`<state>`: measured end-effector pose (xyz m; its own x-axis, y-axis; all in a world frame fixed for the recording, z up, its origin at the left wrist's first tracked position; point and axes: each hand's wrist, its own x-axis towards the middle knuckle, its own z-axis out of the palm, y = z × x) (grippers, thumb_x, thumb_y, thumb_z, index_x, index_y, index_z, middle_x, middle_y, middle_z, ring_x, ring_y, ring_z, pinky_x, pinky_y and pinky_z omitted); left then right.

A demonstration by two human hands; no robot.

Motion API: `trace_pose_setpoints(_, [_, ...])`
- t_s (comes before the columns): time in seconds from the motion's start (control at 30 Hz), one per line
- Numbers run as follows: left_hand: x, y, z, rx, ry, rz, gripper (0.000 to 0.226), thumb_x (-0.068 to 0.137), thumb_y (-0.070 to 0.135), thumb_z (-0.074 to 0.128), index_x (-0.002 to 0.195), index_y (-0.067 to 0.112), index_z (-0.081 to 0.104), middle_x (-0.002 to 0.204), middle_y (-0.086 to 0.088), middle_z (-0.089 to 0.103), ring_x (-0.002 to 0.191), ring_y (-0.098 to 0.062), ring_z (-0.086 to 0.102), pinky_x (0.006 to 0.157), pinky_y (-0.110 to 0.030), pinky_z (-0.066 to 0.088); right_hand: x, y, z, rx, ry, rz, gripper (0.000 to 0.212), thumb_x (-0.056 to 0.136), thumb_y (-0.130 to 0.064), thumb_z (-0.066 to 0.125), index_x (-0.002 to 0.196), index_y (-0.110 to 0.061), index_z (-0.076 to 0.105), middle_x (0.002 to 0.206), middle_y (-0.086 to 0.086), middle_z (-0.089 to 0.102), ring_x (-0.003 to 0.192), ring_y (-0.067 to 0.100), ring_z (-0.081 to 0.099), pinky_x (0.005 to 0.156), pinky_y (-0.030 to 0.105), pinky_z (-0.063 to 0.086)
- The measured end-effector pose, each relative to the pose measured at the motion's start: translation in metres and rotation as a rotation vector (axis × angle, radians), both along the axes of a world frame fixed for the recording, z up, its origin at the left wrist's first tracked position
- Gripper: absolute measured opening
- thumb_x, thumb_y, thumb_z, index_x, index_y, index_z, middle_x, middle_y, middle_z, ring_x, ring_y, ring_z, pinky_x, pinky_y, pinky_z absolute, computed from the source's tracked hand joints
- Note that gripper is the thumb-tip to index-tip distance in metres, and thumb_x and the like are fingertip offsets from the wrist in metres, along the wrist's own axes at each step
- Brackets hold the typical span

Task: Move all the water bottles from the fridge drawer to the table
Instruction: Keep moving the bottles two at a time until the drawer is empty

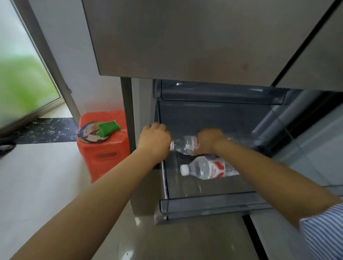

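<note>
In the open fridge drawer (208,204), the right hand (209,140) is clamped on the far bottle (184,145); the left hand (154,139), fingers curled together, grips the drawer's left wall; lift straight up, clear of the near bottle (205,168)

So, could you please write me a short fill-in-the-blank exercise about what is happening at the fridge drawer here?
1. The drawer holds ____ water bottles.
2. The right hand closes on the far bottle, while the near bottle lies ____.
3. The left hand rests at the drawer's ____ edge.
4. The stool beside the fridge is ____.

Missing words: two; untouched; left; orange
</note>
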<state>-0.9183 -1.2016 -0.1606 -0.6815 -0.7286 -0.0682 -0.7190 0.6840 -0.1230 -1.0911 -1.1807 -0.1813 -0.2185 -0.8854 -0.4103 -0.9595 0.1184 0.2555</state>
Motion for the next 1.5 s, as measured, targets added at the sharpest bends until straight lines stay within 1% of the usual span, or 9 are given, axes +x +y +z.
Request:
trace_pose_setpoints(0.13, [-0.02,0.023,-0.005,0.295,-0.083,-0.078,0.03,0.094,0.013,0.048,0.121,0.004,0.057,0.126,-0.014,0.054,0.117,-0.029,0.053,0.095,-0.036,0.045,-0.024,0.027,0.017,0.177,-0.183,-0.085,0.04,0.085,-0.043,0.062,0.101,-0.006,0.061,0.1,0.008,0.054,0.09,0.021,0.054,0.075,0.031,0.041])
trace_pose_setpoints(0.33, [-0.055,0.048,-0.025,0.84,-0.181,0.036,0.036,0.092,0.026,0.055,0.122,0.006,0.055,0.105,-0.012,0.055,0.093,-0.022,0.054,0.096,-0.035,0.045,-0.051,0.049,0.006,0.336,-0.569,-0.296,0.079,0.083,-0.026,0.069,0.146,-0.016,0.023,0.148,0.006,0.038,0.134,0.025,0.04,0.11,0.037,0.035])
trace_pose_setpoints(0.5, [-0.062,0.065,-0.035,0.962,-0.362,0.126,0.051,0.1,0.034,0.037,0.142,0.007,0.038,0.146,-0.016,0.041,0.132,-0.032,0.043,0.111,-0.041,0.034,-0.067,0.059,0.003,0.382,-0.495,-0.213,0.063,0.083,-0.032,0.066,0.138,-0.015,0.039,0.142,0.004,0.044,0.13,0.027,0.044,0.109,0.041,0.039])
trace_pose_setpoints(0.77, [-0.066,0.057,-0.048,1.217,-0.37,0.14,0.039,0.098,0.01,0.045,0.131,-0.009,0.045,0.138,-0.024,0.048,0.128,-0.035,0.048,0.103,-0.039,0.042,-0.093,0.066,0.009,0.494,-0.308,-0.191,0.059,0.083,-0.023,0.065,0.136,-0.01,0.041,0.139,0.008,0.048,0.123,0.024,0.049,0.1,0.035,0.042])
trace_pose_setpoints(0.87, [-0.064,0.052,-0.046,1.336,-0.217,0.196,0.022,0.098,0.005,0.043,0.114,-0.004,0.054,0.097,-0.014,0.058,0.079,-0.009,0.067,0.066,-0.014,0.048,-0.08,0.06,-0.001,0.455,-0.543,-0.199,0.075,0.086,-0.024,0.064,0.148,-0.018,0.022,0.154,0.003,0.03,0.137,0.026,0.036,0.113,0.039,0.035])
trace_pose_setpoints(0.97, [-0.065,0.047,-0.035,1.376,-0.043,0.293,0.015,0.097,0.015,0.046,0.09,0.008,0.057,0.062,0.002,0.048,0.041,0.0,0.042,0.044,-0.011,0.032,-0.07,0.055,-0.014,0.448,-0.583,-0.164,0.07,0.084,-0.022,0.065,0.144,-0.027,0.03,0.151,0.0,0.033,0.132,0.026,0.041,0.107,0.04,0.042])
trace_pose_setpoints(1.13, [-0.057,0.047,-0.016,1.247,0.282,0.372,0.023,0.094,0.015,0.044,0.072,0.016,0.047,0.064,-0.001,0.047,0.053,-0.01,0.039,0.049,-0.019,0.031,-0.071,0.045,-0.009,0.333,-0.593,-0.181,0.052,0.078,-0.021,0.069,0.127,-0.019,0.051,0.123,0.004,0.057,0.109,0.023,0.06,0.092,0.035,0.053])
trace_pose_setpoints(1.3, [-0.061,0.048,0.029,0.862,0.687,0.358,0.023,0.094,0.028,0.051,0.075,0.016,0.047,0.071,-0.004,0.054,0.067,-0.018,0.052,0.058,-0.024,0.043,-0.066,0.048,0.018,0.091,-0.521,-0.107,0.011,0.075,-0.022,0.072,0.07,-0.015,0.065,0.067,-0.002,0.06,0.06,0.012,0.057,0.052,0.019,0.041])
trace_pose_setpoints(1.5, [-0.032,0.058,0.089,0.311,0.616,0.292,0.025,0.094,0.036,0.049,0.09,0.012,0.043,0.091,-0.008,0.051,0.085,-0.024,0.05,0.072,-0.033,0.039,-0.035,0.077,0.073,-0.401,-0.445,-0.037,0.027,0.078,-0.029,0.066,0.093,-0.006,0.064,0.094,0.008,0.06,0.094,0.028,0.059,0.068,0.028,0.037])
